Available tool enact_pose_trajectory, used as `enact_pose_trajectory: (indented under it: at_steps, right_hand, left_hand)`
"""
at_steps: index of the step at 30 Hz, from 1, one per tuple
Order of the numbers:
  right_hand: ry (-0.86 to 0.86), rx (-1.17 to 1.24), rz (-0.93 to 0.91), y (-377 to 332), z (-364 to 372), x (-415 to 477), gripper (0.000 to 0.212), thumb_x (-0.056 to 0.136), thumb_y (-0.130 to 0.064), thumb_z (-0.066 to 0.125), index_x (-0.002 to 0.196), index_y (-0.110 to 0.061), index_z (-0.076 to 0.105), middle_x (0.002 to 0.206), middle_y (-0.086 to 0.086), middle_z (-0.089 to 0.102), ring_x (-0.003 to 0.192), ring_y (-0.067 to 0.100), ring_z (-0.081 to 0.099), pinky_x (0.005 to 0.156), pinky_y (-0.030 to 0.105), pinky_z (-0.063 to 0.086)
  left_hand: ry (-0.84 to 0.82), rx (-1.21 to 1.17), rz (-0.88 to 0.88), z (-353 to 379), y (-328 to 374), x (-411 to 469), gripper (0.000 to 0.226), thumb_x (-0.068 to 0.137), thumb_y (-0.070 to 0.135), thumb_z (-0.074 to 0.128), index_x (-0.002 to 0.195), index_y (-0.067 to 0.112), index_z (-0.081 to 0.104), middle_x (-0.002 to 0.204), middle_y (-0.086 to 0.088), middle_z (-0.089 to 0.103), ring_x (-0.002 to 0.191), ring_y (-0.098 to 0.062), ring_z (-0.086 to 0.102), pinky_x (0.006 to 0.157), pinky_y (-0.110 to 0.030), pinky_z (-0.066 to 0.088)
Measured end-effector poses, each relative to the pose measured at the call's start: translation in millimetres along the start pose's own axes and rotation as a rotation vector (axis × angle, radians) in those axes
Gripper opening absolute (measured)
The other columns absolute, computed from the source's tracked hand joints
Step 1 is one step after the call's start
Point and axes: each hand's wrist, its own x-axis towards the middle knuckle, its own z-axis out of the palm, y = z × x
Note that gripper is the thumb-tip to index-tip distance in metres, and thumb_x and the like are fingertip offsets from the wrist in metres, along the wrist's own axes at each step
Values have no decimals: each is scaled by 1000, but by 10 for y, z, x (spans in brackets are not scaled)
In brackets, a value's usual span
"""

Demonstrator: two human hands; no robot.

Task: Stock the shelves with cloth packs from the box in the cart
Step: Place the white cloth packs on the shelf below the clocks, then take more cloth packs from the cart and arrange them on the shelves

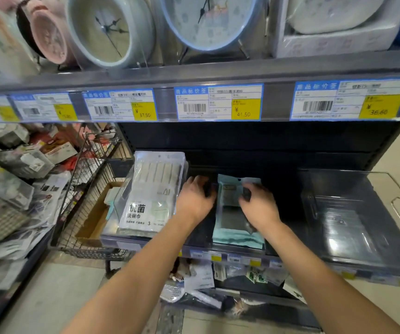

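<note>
Both hands, left hand (195, 197) and right hand (259, 206), clamp the teal cloth pack (236, 220) at the shelf (218, 255) front edge; right bin (353, 227) unfilled, box (95, 220) holds more.

Dark shelf (278, 162): white pack (152, 201), teal pack (237, 227), seemingly empty tray (353, 213).

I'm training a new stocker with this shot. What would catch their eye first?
Probably both hands on the shelf at centre: the left hand and right hand reach to either side of a teal cloth pack. Left of them stands a white cloth pack in a clear bin; above hang clocks over yellow price tags.
</note>
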Motion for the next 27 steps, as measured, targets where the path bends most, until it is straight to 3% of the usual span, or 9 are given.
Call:
enact_pose_trajectory:
  at_steps: [5, 11, 15, 19, 23, 27]
  right_hand:
    - [-162, -52, -230, -806, 297, 143, 47, 101, -26, 54, 147, -18, 50, 156, 1, 45, 140, 24, 44, 112, 33, 38]
    - [-283, -20, -505, -2011, 1037, -17, 48, 98, -20, 53, 145, -14, 53, 153, 3, 49, 138, 22, 46, 115, 32, 38]
    - [-340, -57, -659, -2853, 1660, -354, 42, 98, -22, 54, 139, -13, 58, 143, 6, 56, 132, 25, 52, 102, 37, 46]
    - [-495, -177, -774, -3737, 2371, -820, 38, 98, -23, 54, 135, -15, 56, 135, 8, 57, 125, 29, 55, 92, 41, 52]
    - [-597, -220, -898, -4610, 3228, -1312, 51, 95, -24, 53, 145, -13, 51, 146, 8, 54, 135, 26, 50, 108, 40, 45]
    - [-733, -235, -957, -5359, 3960, -1833, 61, 95, -28, 56, 153, -15, 43, 157, 5, 45, 144, 23, 42, 117, 39, 36]
  left_hand:
    - [68, 280, 46, -666, -344, -156, 43, 95, 31, 59, 135, 15, 61, 125, -15, 65, 114, -36, 60, 90, -42, 53]
    - [190, 330, -209, -1527, -1404, -680, 43, 97, 35, 52, 136, 16, 59, 127, -8, 63, 116, -27, 58, 96, -42, 53]
    - [227, 383, -416, -2089, -2261, -1151, 44, 92, 33, 53, 132, 16, 61, 123, -11, 64, 113, -33, 61, 94, -44, 52]
    - [268, 419, -535, -2667, -3181, -1720, 53, 85, 40, 37, 125, 17, 63, 118, -8, 66, 113, -33, 63, 90, -44, 54]
    - [328, 446, -623, -3247, -4034, -2366, 42, 96, 30, 51, 136, 20, 60, 129, -5, 65, 120, -28, 60, 97, -40, 48]
    - [330, 460, -747, -3726, -4791, -2944, 40, 95, 33, 53, 133, 22, 60, 127, -3, 65, 118, -28, 60, 95, -40, 49]
